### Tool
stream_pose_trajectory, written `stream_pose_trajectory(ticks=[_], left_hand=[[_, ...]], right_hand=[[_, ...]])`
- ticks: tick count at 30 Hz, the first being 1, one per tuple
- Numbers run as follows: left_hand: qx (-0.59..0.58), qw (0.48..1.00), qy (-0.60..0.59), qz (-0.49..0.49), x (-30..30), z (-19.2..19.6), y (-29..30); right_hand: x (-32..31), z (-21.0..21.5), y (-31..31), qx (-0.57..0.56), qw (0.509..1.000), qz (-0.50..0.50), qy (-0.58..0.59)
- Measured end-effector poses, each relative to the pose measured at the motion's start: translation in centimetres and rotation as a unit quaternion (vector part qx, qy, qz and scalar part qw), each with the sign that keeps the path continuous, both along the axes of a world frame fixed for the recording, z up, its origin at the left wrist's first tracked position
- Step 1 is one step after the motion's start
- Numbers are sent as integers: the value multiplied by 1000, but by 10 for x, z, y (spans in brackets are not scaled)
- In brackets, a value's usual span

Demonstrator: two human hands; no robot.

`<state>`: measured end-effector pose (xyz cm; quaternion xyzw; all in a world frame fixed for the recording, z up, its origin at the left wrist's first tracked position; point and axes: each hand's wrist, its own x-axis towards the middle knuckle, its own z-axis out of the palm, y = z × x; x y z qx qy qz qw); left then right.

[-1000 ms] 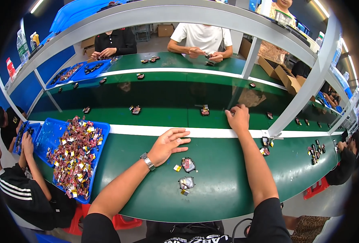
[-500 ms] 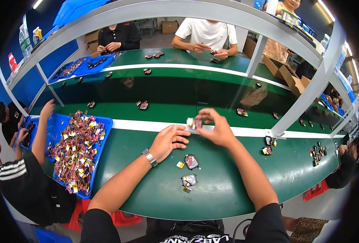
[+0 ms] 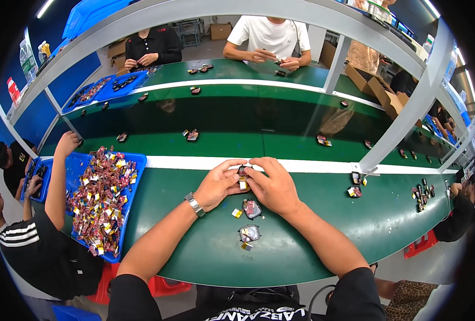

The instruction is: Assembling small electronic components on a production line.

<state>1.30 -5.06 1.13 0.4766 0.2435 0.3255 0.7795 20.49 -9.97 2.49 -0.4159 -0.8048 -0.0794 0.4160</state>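
Between my two hands, just in front of the white strip, is a small electronic unit (image 3: 242, 181) with a dark casing, a reddish circuit board and a yellow-and-white piece. My left hand (image 3: 215, 187) grips it from the left, a metal watch on the wrist. From the right, my right hand (image 3: 274, 186) closes on it too; the fingers hide much of it. Nearer to me lie two similar open units on the green tabletop: one casing (image 3: 252, 208) with a yellow-white piece beside it, and below it another casing (image 3: 249, 233) with a similar piece.
A blue tray (image 3: 141, 170) heaped with reddish boards stands at left, beside a co-worker's raised arm (image 3: 58, 184). Units ride a green belt (image 3: 259, 142) beyond the white strip. A grey frame post (image 3: 403, 125) and more units (image 3: 354, 191) are at right. People sit opposite.
My right hand has brought the unit in, and my left hand, apart from it before, has closed on it too. Units on the belt have shifted slightly right.
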Motion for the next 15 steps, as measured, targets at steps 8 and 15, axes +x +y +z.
stream_pose_trajectory(ticks=[8,15], left_hand=[[34,999,20,-5,2,-3,-2],[55,998,13,-33,-1,-5,2]], right_hand=[[5,1,5,-98,993,56,28],[3,-4,5,-164,979,46,113]])
